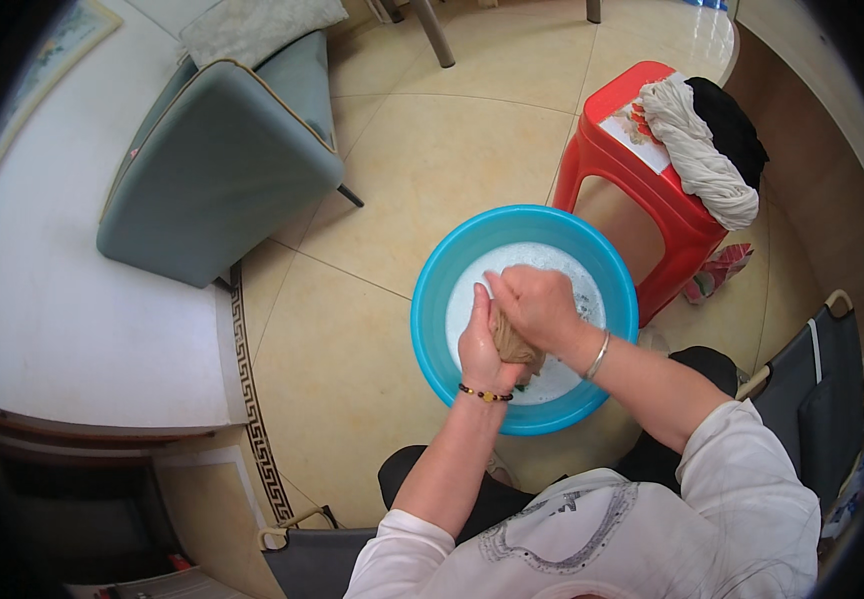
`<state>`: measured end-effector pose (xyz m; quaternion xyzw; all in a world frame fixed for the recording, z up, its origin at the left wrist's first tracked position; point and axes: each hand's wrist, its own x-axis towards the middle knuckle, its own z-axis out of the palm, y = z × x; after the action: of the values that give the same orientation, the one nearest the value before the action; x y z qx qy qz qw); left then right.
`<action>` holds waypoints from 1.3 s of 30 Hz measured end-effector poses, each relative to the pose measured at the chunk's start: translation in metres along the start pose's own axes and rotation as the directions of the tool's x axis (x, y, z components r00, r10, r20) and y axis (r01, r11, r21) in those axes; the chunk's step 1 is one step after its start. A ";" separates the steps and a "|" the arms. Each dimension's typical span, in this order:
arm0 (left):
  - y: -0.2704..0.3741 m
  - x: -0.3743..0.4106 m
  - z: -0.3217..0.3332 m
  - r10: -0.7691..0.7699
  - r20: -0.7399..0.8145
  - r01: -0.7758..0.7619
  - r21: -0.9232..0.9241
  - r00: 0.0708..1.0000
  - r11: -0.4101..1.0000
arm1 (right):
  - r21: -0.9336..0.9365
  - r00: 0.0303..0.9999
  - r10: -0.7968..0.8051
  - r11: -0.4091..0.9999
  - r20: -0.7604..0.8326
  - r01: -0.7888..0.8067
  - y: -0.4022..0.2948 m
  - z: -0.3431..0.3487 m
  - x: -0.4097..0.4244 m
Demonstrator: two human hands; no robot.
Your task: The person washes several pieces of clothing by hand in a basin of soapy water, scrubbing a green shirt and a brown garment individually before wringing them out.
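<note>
A blue plastic basin (432, 329) with sudsy water (522, 254) stands on the floor before me. Over the water, my left hand (483, 348) holds a bunched tan cloth (513, 343) from the left and below. My right hand (540, 303) presses on the same cloth from above and the right, its fingers curled. Part of the cloth is hidden between my palms. A beaded bracelet circles my left wrist, and a metal bangle my right.
Right of the basin, a red plastic stool (653, 202) holds a twisted white cloth (694, 150) and a black cloth (728, 123). A crumpled pink packet (720, 273) lies behind it. A grey-green upholstered chair (222, 172) stands at the upper left.
</note>
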<state>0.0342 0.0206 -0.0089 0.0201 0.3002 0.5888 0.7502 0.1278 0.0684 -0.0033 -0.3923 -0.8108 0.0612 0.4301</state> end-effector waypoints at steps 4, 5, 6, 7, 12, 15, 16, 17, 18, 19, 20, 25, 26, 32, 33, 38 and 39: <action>0.004 0.016 -0.053 0.014 0.378 0.032 -0.116 0.926 0.993 | 0.009 0.974 -0.227 0.974 0.011 0.227 -0.023 0.002 -0.015; 0.001 0.013 -0.047 -0.003 0.403 0.060 -0.129 0.915 0.990 | 0.059 0.975 -0.220 0.973 -0.026 0.222 -0.019 0.003 -0.019; -0.002 -0.003 0.004 0.009 -0.069 -0.004 0.070 0.998 0.998 | -0.071 0.990 -0.133 0.988 0.049 0.136 -0.008 -0.004 -0.006; -0.002 -0.002 0.003 -0.007 -0.018 0.008 0.084 1.000 0.996 | -0.062 0.999 0.036 0.997 0.028 -0.034 0.003 -0.006 0.004; 0.022 0.014 -0.025 0.034 0.108 -0.051 0.159 0.994 0.986 | 0.410 0.768 0.395 0.673 0.504 -0.616 0.003 -0.015 0.015; 0.030 0.012 -0.028 0.137 0.084 -0.157 0.297 0.987 0.942 | 0.261 0.554 0.208 0.714 0.806 -0.649 -0.014 -0.044 0.023; 0.030 0.011 -0.024 0.159 0.088 -0.180 0.344 0.983 0.922 | 0.266 0.578 0.138 0.786 0.804 -0.558 -0.011 -0.047 0.023; 0.030 0.010 -0.021 0.182 0.092 -0.203 0.390 0.979 0.898 | 0.333 0.632 0.175 0.727 0.755 -0.600 -0.008 -0.043 0.020; 0.028 0.009 -0.015 0.134 0.119 -0.169 0.374 0.984 0.912 | 0.401 0.679 0.223 0.664 0.700 -0.632 -0.001 -0.036 0.016; 0.026 0.009 -0.010 0.089 0.143 -0.135 0.358 0.986 0.924 | 0.471 0.715 0.273 0.596 0.643 -0.651 0.004 -0.029 0.013; 0.023 0.008 -0.005 0.044 0.169 -0.100 0.343 0.985 0.934 | 0.535 0.653 0.334 0.382 0.680 -0.753 0.011 -0.025 0.013; 0.017 0.004 -0.002 0.060 0.199 -0.157 0.520 0.978 0.839 | 0.565 0.653 0.445 0.332 0.613 -0.756 0.019 -0.039 0.027; 0.016 0.007 -0.004 0.070 0.188 -0.153 0.476 0.980 0.866 | 0.565 0.657 0.476 0.343 0.584 -0.751 0.023 -0.038 0.027; 0.013 0.028 -0.053 0.079 0.489 -0.123 0.058 0.869 0.991 | 0.240 0.957 0.161 0.946 0.239 -0.219 -0.037 -0.028 0.001; 0.006 0.022 -0.045 0.021 0.418 -0.038 0.034 0.908 0.999 | 0.054 0.977 0.056 0.996 0.205 -0.069 -0.036 -0.022 -0.008; 0.000 -0.014 0.046 0.041 -0.210 0.019 0.274 0.977 0.962 | -0.098 0.956 0.226 0.973 0.186 -0.211 0.010 -0.015 0.007; 0.004 -0.007 0.024 -0.003 -0.029 0.009 0.203 1.000 0.979 | -0.131 0.975 0.118 0.987 0.190 -0.094 -0.002 -0.014 0.002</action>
<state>0.0412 0.0230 0.0154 0.0872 0.3692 0.5531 0.7418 0.1361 0.0653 0.0078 -0.4526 -0.8294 0.0735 0.3192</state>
